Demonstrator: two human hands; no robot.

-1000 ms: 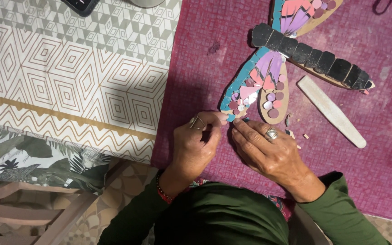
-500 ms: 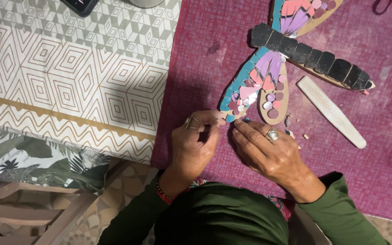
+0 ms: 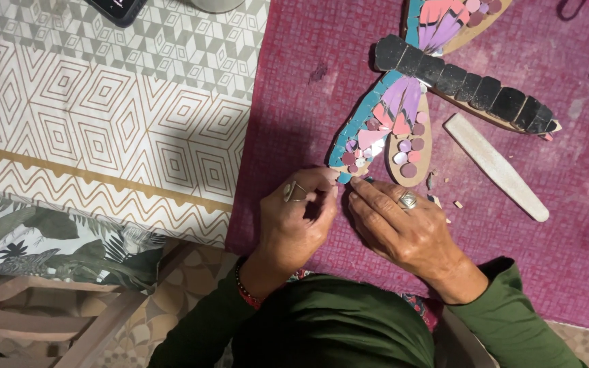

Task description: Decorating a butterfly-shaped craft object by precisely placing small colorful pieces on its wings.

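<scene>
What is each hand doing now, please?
Left hand: fingers pinched at the tip of the dragonfly mosaic wing; whether they hold a piece cannot be told.
Right hand: open, flat on the purple mat.

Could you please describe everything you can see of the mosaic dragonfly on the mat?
The mosaic dragonfly lies flat on the magenta mat, partly cut off at the top. Its body is a row of black tiles; its wooden-looking wings carry teal edging and pink, purple and silvery pieces. The left hand and right hand meet at one wingtip.

A dragonfly mosaic (image 3: 403, 116) is showing a black body with teal-edged pink and purple wings, lying on a magenta mat (image 3: 567, 245) beside a white-and-gold geometric tablecloth (image 3: 103, 123).
</scene>
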